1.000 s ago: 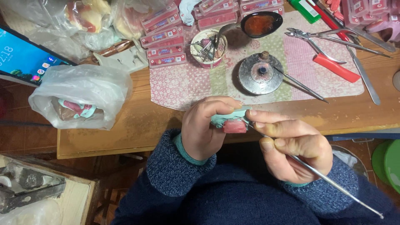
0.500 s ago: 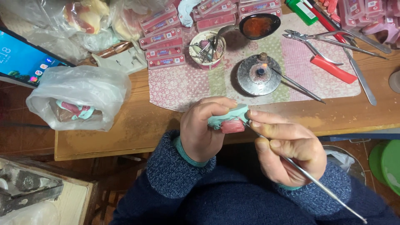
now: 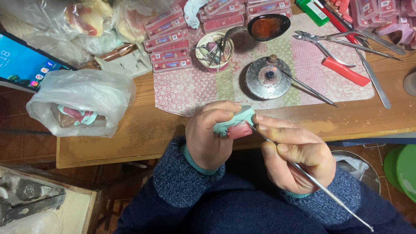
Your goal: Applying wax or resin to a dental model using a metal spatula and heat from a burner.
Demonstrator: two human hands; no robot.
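Head view: little changed from half a second ago; same grip, both hands drifted slightly lower in frame. Left hand (image 3: pixel 210 136) curled, fingers pressed around a pale green dental cast with pink wax (image 3: pixel 236 125), held above the near edge of the wooden table (image 3: pixel 130 134). Right hand (image 3: pixel 294 154) pinching one thin metal carving instrument (image 3: pixel 318 186) pen-style, tip touching the pink wax, handle trailing lower right. Beyond, on the patterned cloth (image 3: pixel 186 91): one small spirit burner (image 3: pixel 268 78), one red-handled pair of pliers (image 3: pixel 336 58), one cup of small tools (image 3: pixel 213 51). One white plastic bag (image 3: pixel 82 97) at left.
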